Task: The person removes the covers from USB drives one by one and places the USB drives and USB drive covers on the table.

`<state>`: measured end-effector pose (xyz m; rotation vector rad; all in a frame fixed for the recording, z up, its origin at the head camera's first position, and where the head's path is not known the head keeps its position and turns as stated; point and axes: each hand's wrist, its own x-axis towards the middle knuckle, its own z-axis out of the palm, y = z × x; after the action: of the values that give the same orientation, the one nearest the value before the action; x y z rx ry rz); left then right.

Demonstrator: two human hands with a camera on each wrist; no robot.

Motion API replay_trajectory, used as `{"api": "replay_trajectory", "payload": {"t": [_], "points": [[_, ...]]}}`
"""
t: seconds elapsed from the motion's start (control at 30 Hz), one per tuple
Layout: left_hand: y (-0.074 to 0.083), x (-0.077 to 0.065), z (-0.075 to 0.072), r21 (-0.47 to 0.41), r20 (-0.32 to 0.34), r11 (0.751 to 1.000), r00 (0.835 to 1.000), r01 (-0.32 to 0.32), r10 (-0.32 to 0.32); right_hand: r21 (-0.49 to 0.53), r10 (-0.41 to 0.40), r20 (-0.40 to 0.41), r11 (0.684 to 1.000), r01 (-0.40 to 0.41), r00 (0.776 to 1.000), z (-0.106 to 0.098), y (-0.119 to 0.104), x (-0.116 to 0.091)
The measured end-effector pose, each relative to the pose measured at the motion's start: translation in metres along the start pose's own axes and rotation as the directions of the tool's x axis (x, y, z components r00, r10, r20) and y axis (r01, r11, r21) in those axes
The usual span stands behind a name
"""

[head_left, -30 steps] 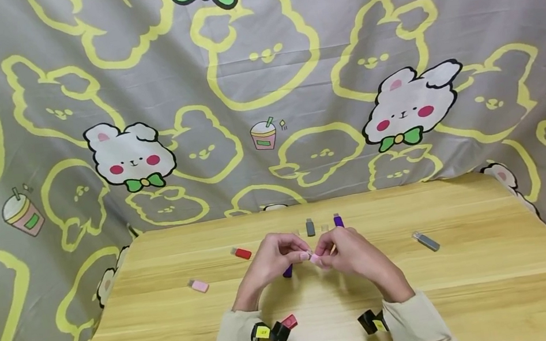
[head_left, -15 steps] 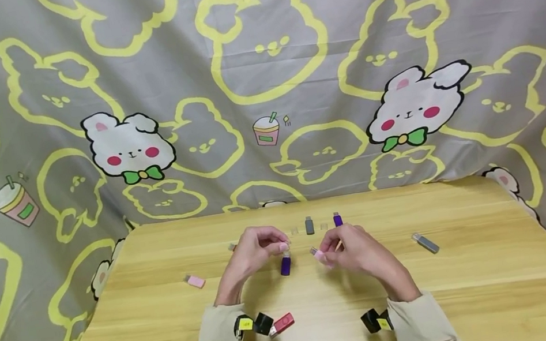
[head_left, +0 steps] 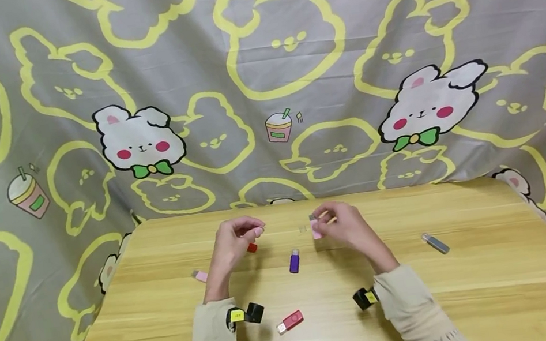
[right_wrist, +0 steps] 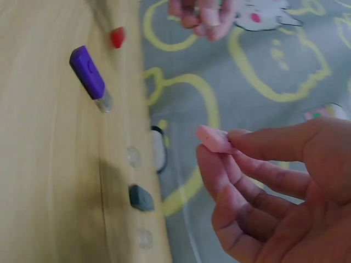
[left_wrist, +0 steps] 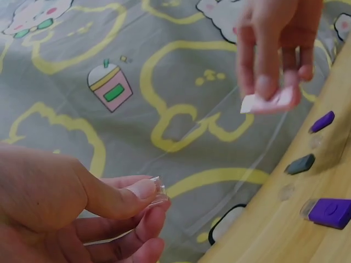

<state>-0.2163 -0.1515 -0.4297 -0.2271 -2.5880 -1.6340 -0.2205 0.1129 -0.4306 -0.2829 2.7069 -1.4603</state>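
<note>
My left hand (head_left: 231,246) pinches a small clear cap (left_wrist: 159,190) between thumb and fingers, above the left-middle of the table. My right hand (head_left: 346,224) pinches a pink USB stick (right_wrist: 215,140), whose bare metal plug shows in the head view. The two hands are apart, both raised off the wood. Below and between them lies a purple USB stick (head_left: 293,263) with a clear cap on its plug. A red USB stick (head_left: 252,248) is partly hidden by my left hand.
On the table (head_left: 503,278) lie a second pink stick (head_left: 199,276), a grey stick (head_left: 436,243) and another red stick (head_left: 290,322). Towards the back, the left wrist view has a dark grey stick (left_wrist: 300,164), a second purple stick (left_wrist: 322,121) and loose clear caps (left_wrist: 286,192). A patterned curtain (head_left: 215,56) hangs behind.
The hands met at the pink stick, then parted. The clear cap came off it and moved left with my left hand; my right hand carried the stick towards the table's back.
</note>
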Motion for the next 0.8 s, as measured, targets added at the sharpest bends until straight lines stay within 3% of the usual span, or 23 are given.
{"api": "replay_trajectory", "payload": {"t": [0.23,0.43,0.57,0.8], "points": [[-0.006,0.001,-0.003,0.027,-0.031,1.000,1.000,0.002,-0.002,-0.123,0.036,0.037,0.992,-0.031,0.999,0.034,-0.014,0.045],[-0.012,0.003,-0.001,0.043,-0.039,0.999,0.999,-0.022,0.024,-0.328,0.069,0.054,0.944,-0.047,0.996,0.058,-0.021,0.071],[-0.014,0.003,-0.001,0.039,-0.031,0.999,0.999,-0.021,0.022,-0.397,0.090,0.077,0.916,-0.052,0.993,0.069,-0.022,0.082],[-0.014,0.004,0.001,0.053,-0.026,0.998,0.999,-0.022,0.024,-0.435,0.084,0.050,0.899,-0.054,0.995,0.078,-0.020,0.087]]}}
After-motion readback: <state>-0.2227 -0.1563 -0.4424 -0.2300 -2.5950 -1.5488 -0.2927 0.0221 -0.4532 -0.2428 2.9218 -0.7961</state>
